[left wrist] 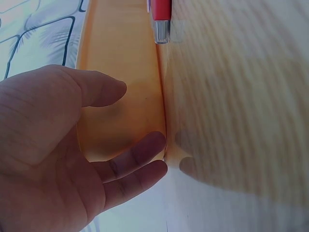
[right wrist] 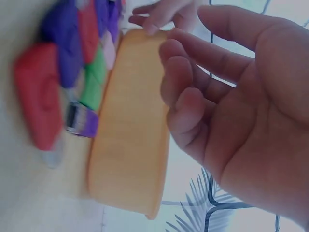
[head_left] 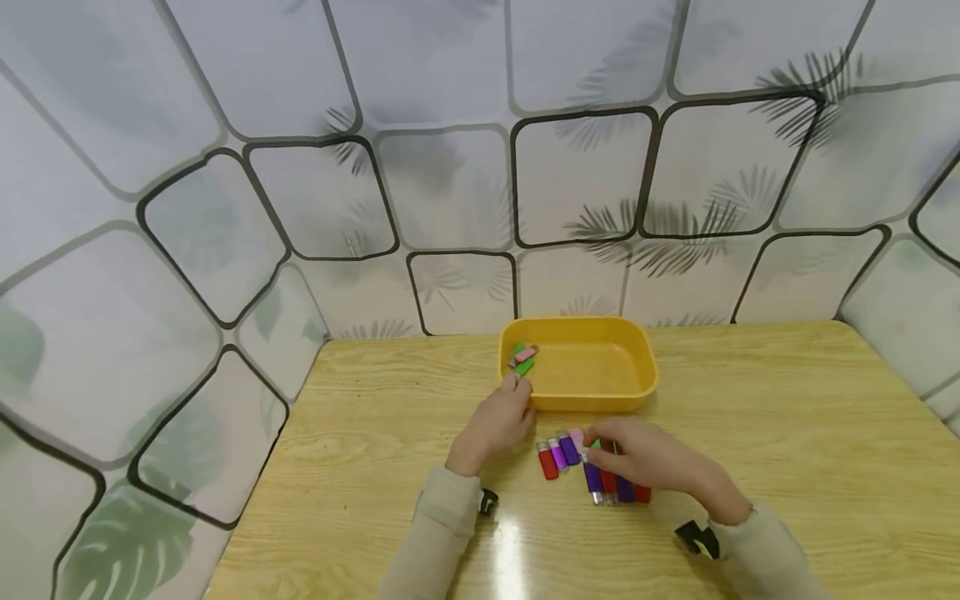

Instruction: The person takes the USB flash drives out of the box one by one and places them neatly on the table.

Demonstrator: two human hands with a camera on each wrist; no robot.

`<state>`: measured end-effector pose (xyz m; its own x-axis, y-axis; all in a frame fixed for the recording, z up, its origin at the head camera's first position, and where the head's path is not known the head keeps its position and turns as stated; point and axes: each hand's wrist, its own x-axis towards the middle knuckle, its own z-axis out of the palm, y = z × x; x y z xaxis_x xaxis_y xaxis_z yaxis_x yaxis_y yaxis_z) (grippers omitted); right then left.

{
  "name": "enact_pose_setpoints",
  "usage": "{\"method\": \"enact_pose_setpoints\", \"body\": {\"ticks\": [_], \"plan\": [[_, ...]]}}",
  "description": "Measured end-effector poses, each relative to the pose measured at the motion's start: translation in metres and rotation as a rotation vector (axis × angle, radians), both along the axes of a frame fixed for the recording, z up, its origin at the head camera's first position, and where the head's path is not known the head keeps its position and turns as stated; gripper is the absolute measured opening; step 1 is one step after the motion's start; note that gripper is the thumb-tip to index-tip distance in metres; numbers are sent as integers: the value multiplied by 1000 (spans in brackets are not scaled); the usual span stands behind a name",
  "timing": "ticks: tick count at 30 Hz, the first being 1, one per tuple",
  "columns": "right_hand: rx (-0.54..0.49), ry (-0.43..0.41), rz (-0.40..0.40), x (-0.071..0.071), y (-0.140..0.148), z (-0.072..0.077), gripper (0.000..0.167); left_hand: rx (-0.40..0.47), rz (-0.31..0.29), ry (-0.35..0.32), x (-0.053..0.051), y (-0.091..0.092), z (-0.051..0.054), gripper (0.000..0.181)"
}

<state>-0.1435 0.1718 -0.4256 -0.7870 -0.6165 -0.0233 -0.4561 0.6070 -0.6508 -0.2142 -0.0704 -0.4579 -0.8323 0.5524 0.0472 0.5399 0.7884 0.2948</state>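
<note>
Several USB flash drives lie in a row on the table in the head view, among them a red flash drive [head_left: 549, 464], a purple flash drive [head_left: 558, 455] and a pink flash drive [head_left: 577, 439]. My right hand [head_left: 645, 454] hovers over the right-hand cluster and hides part of it; the right wrist view shows nothing between thumb and index finger, the other fingers loosely bent. At the front left corner of the yellow tray [head_left: 592, 402] is my left hand [head_left: 498, 421]. Its thumb and visible fingers stand apart, holding nothing, in the left wrist view.
Inside the tray's left end lie a pink flash drive [head_left: 526, 353] and green flash drives [head_left: 523, 367]. The tray stands at the back of the wooden table [head_left: 390, 433], against a patterned cloth wall [head_left: 457, 192].
</note>
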Motion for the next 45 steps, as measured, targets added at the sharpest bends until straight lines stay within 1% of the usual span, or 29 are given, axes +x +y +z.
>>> {"method": "enact_pose_setpoints", "body": {"ticks": [5, 7, 10, 15, 21, 26, 28, 33, 34, 36, 39, 41, 45], "plan": [[-45, 148, -14, -26, -4, 7, 11, -3, 10, -8, -3, 0, 0, 19], [-30, 199, -26, -38, -7, 11, 9, -3, 17, -17, -3, 0, 0, 19], [15, 234, -41, -52, -13, 14, 13, -1, 20, -23, -3, 0, 0, 19], [129, 245, -44, -74, -25, 16, 21, -5, 3, -4, -2, 0, 1, 19], [289, 246, -3, -104, -40, 14, 29, -10, 9, -1, -1, 0, 3, 23], [395, 253, 26, -123, -50, 10, 43, -13, 8, 7, -2, 0, 3, 25], [417, 245, 15, -128, -55, 8, 46, -10, 5, 9, -1, 0, 3, 25], [455, 159, -63, -137, -67, 1, 50, 5, 0, 17, 1, 1, 1, 24], [471, 152, -72, -138, -69, -2, 51, 7, 1, 19, 1, 1, 1, 24], [504, 159, -81, -139, -72, -7, 48, 7, 3, 27, 1, 2, 0, 24], [520, 198, -94, -140, -73, -14, 37, 0, 3, 41, 1, 1, -1, 23], [506, 215, -108, -140, -74, -17, 29, -5, 2, 50, 1, 1, 0, 23], [460, 232, -141, -143, -76, -19, 21, -12, -6, 59, 1, 0, 1, 24]]}}
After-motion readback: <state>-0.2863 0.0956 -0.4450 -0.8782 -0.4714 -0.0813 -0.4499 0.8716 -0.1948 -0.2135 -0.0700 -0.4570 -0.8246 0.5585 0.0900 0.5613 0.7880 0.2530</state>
